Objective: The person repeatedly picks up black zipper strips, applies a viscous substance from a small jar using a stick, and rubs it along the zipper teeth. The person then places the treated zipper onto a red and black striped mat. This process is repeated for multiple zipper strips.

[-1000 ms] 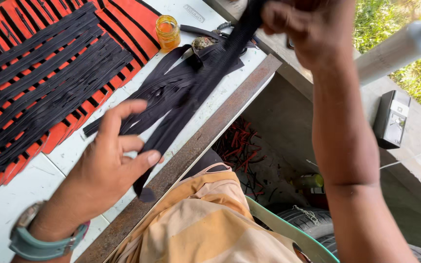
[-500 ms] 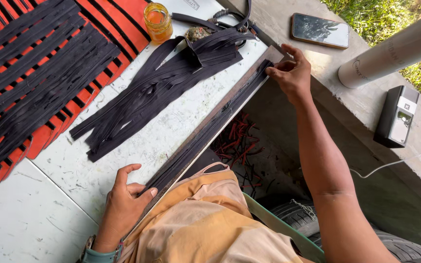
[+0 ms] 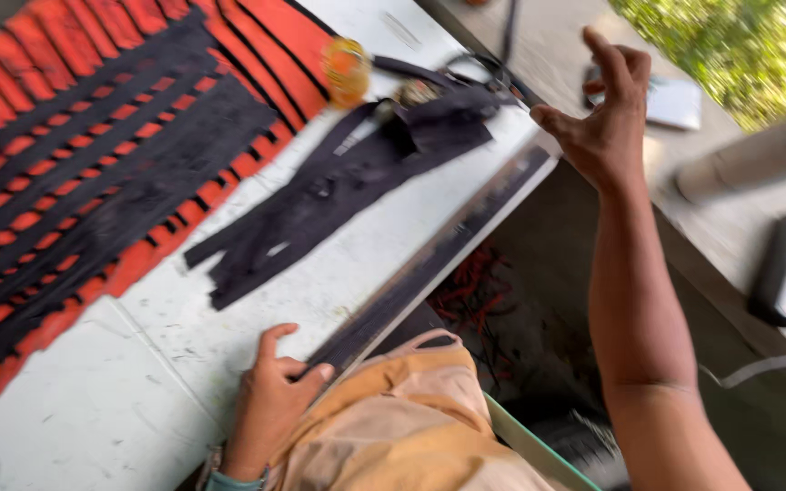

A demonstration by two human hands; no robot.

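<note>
We look down on a white surface [image 3: 229,355] whose near edge runs diagonally from lower left to upper right, and along that edge lies a long dark rubber strip [image 3: 429,264], flat, its long axis following the edge. Our left hand [image 3: 270,400] rests at the strip's near end, fingers [image 3: 307,371] curled down with the thumb spread, pressing on the surface and touching or just beside that end; whether they pinch the strip we cannot tell. Our right hand [image 3: 602,118] hangs in the air just beyond the strip's far end at the upper right corner of the surface, fingers spread and released, grasping nothing. So the strip stretches between the two hands, its far tip pointing up and right toward the open right hand and its near tip down and left toward the left hand, which is the closer of the two to it. Farther in on the surface lies a loose bundle of dark strips [image 3: 338,191], roughly parallel to the edge strip and well apart from both hands. Beyond it, toward the far left, a woven mat of black and orange strips [image 3: 93,155] covers the surface, with a small amber jar [image 3: 347,68] at its far right corner.
</note>
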